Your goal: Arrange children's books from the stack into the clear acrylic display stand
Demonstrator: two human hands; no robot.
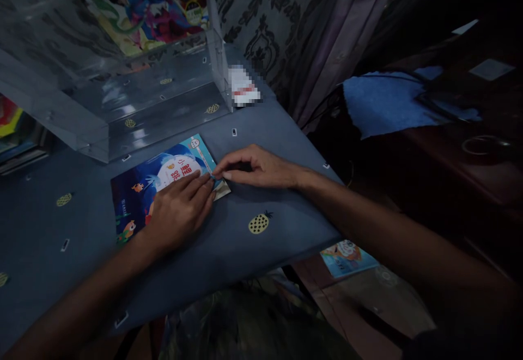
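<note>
A blue picture book (139,177) with cartoon fish and red Chinese characters lies front cover up on the table, turned at a slant. My left hand (177,207) rests flat over its lower right part, fingers stretched and held side by side, hiding some of the cover. At the book's right edge my right hand (253,166) has thumb and fingertips pinched together on the cover. Pale inner pages (222,190) show just below that pinch, at the lower right corner.
A clear acrylic rack (163,117) stands behind the book, with a colourful book (163,6) in its upper part. Stacked books (24,142) sit at the left. The grey tablecloth (278,273) bears pineapple prints. Blue cloth (384,104) and another picture book (347,256) lie beyond the table's right edge.
</note>
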